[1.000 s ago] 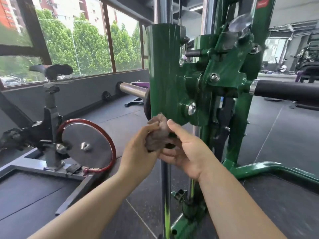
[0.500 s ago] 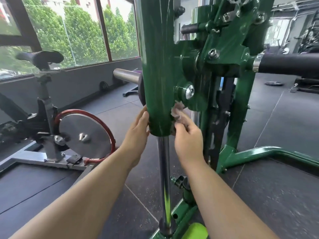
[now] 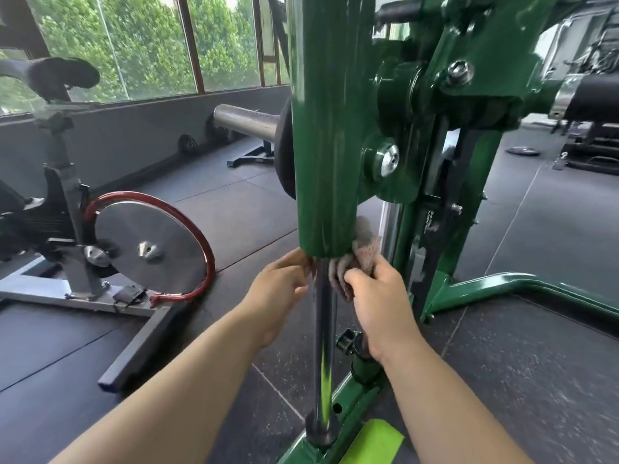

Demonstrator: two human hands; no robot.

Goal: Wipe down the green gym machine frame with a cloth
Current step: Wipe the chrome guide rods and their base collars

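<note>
Under green frame (image 3: 323,128): one cloth (image 3: 363,249), two hands.

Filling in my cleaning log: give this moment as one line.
stage: wiping sleeve bottom | right hand: grips cloth | left hand: at green sleeve base | chrome rod: between hands

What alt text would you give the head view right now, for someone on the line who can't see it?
The right hand grips a grey cloth against the bottom edge of the green sleeve on the gym machine, where a chrome guide rod emerges. The left hand touches the sleeve's lower rim from the other side. An exercise bike stands to the left on dark flooring.
</note>
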